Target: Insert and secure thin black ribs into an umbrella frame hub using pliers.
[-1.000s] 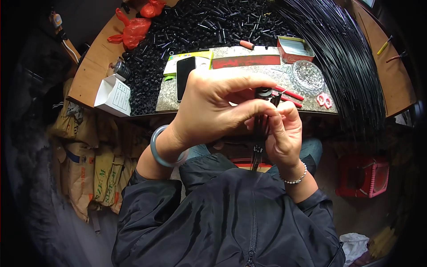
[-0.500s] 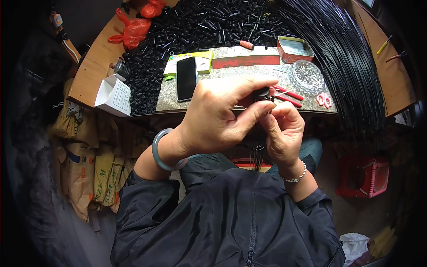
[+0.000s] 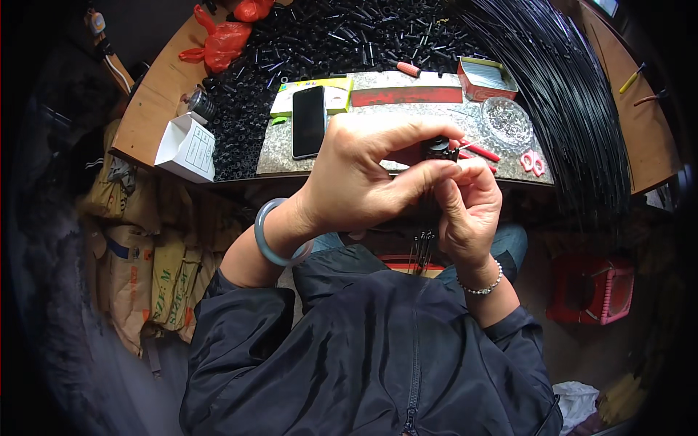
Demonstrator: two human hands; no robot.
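While the left hand (image 3: 363,171) keeps a small, round black part (image 3: 438,147) between its thumb and forefinger, the right hand (image 3: 469,218) has risen since a second ago, from lower on the dark strands (image 3: 421,254) to just beside the left thumb; its thumb and fingers are drawn narrow, though I cannot tell what they pinch. The strands, earlier visible right below the part, now show only at their near end, over the lap; the hands hide whatever links them to it; the work, I judge, has moved from gathering strands to finer handling at the part itself.

The part is held up at the near edge of the table (image 3: 149,102); red-handled pliers (image 3: 481,151) lie just beyond it to the right; a phone (image 3: 308,120) lies left, untouched.
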